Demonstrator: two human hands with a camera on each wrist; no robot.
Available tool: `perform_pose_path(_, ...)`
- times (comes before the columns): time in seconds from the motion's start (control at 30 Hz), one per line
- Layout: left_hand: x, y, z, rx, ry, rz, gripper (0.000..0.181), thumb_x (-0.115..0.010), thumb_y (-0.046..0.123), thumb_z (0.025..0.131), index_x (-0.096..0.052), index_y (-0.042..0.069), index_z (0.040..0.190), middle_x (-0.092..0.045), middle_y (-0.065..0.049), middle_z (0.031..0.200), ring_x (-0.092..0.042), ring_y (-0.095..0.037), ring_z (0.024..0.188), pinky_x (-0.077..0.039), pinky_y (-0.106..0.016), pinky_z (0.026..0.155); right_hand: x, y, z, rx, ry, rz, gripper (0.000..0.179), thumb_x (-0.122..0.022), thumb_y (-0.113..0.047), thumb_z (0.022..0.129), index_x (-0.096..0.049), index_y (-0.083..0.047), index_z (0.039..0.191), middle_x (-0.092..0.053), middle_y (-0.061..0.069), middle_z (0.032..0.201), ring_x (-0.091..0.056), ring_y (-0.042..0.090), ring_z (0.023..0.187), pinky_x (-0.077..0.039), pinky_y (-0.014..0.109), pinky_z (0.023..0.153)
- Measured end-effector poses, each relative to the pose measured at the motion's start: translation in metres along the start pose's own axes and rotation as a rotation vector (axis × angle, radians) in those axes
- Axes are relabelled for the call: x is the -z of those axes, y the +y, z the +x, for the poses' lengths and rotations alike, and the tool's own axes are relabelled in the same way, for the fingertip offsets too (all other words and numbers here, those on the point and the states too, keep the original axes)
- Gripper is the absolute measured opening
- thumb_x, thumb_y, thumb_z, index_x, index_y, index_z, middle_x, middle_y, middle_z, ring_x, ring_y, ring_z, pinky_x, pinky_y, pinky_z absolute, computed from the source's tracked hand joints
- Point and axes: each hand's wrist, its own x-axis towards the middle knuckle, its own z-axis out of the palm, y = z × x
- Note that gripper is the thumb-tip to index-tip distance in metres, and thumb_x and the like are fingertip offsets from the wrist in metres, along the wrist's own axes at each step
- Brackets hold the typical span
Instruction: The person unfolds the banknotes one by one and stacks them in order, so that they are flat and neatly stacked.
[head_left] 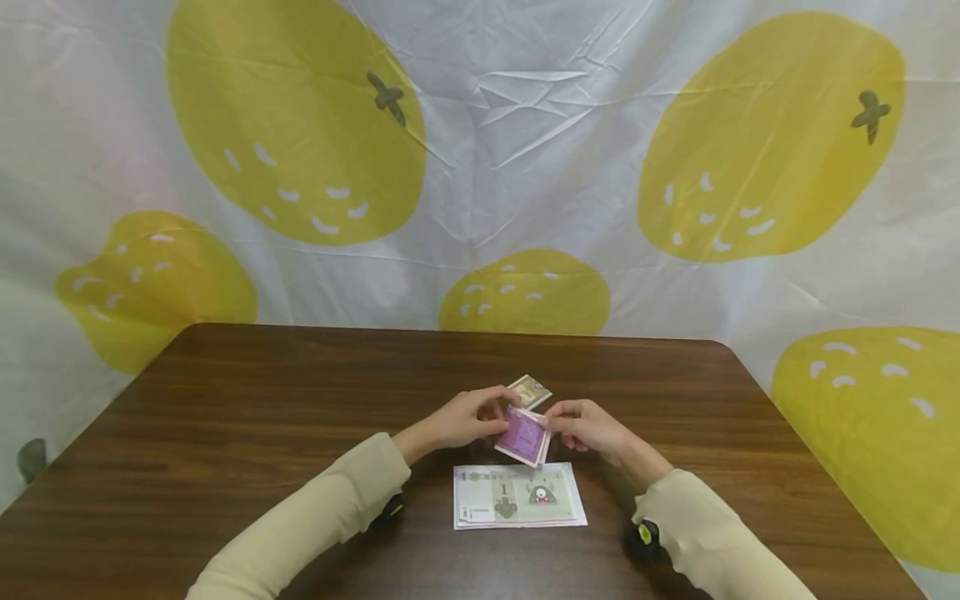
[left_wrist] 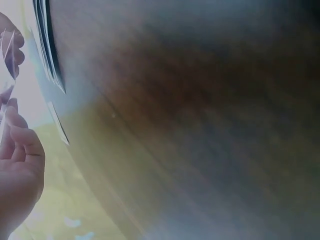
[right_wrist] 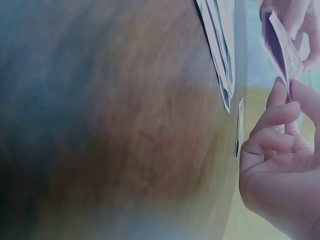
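Observation:
Above the table, both hands hold a purple play banknote (head_left: 521,437), folded or doubled with a paler layer at its right edge. My left hand (head_left: 467,418) pinches its left side between thumb and fingers. On the opposite side, the thumb and forefinger of my right hand (head_left: 590,427) pinch the upper right corner. In the right wrist view the purple note (right_wrist: 281,47) stands edge-on, its two layers spread apart. A stack of grey-white play banknotes (head_left: 517,497), the top one marked 1, lies just in front of the hands. Behind them is a smaller tan banknote (head_left: 531,392).
The dark wooden table (head_left: 285,375) has rounded far corners. A white curtain (head_left: 525,150) printed with large yellow fruit hangs behind and beside it. A dark band with a green-yellow disc (head_left: 647,533) sits at the right sleeve.

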Motion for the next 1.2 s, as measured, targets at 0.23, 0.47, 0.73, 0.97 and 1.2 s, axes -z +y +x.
perform_pose_path(0.23,-0.002,-0.001,0.001,0.003,-0.012,-0.02,0.003,-0.057,0.007,0.085,-0.055,0.005,0.083,-0.055,-0.002,0.071,-0.052,-0.019,0.06,-0.044,-0.024,0.052,-0.006,-0.001,-0.002,-0.01,-0.025,0.063,0.013,-0.057,-0.012,0.084,-0.057,0.0,0.086,-0.043,-0.001,0.056,-0.038,0.007,0.046,-0.028,0.019,0.04)
perform_pose_path(0.47,0.003,-0.002,-0.001,0.0,-0.088,-0.098,0.005,-0.054,0.005,0.087,-0.055,0.001,0.085,-0.054,-0.006,0.074,-0.049,-0.013,0.059,-0.045,-0.03,0.056,-0.01,-0.003,-0.004,-0.021,-0.032,0.15,0.008,-0.051,-0.007,0.083,-0.056,-0.002,0.083,-0.041,-0.003,0.053,-0.036,0.006,0.046,-0.026,0.019,0.04)
perform_pose_path(0.73,0.006,0.001,-0.005,0.068,-0.112,-0.145,0.011,-0.053,0.011,0.088,-0.056,0.001,0.09,-0.055,-0.02,0.078,-0.051,-0.026,0.061,-0.043,-0.033,0.05,-0.007,-0.002,-0.006,-0.017,-0.015,0.161,0.01,-0.049,-0.007,0.083,-0.058,-0.004,0.082,-0.04,-0.003,0.052,-0.035,0.006,0.046,-0.026,0.018,0.04)
perform_pose_path(0.97,0.008,0.001,-0.009,0.161,-0.065,-0.126,0.019,-0.052,0.022,0.09,-0.06,0.006,0.093,-0.054,-0.011,0.065,-0.046,-0.018,0.051,-0.037,-0.026,0.043,-0.006,-0.002,-0.008,-0.001,0.004,0.135,0.014,-0.049,-0.007,0.083,-0.057,0.003,0.086,-0.041,-0.002,0.054,-0.035,0.006,0.046,-0.026,0.018,0.04)
perform_pose_path(1.2,0.009,0.0,-0.014,0.175,-0.084,-0.173,0.015,-0.053,0.014,0.087,-0.061,0.005,0.097,-0.054,-0.005,0.067,-0.043,-0.015,0.051,-0.037,-0.025,0.045,-0.006,-0.002,-0.01,-0.006,0.005,0.153,0.013,-0.05,-0.006,0.083,-0.057,0.003,0.087,-0.042,-0.002,0.055,-0.035,0.005,0.046,-0.026,0.018,0.04)
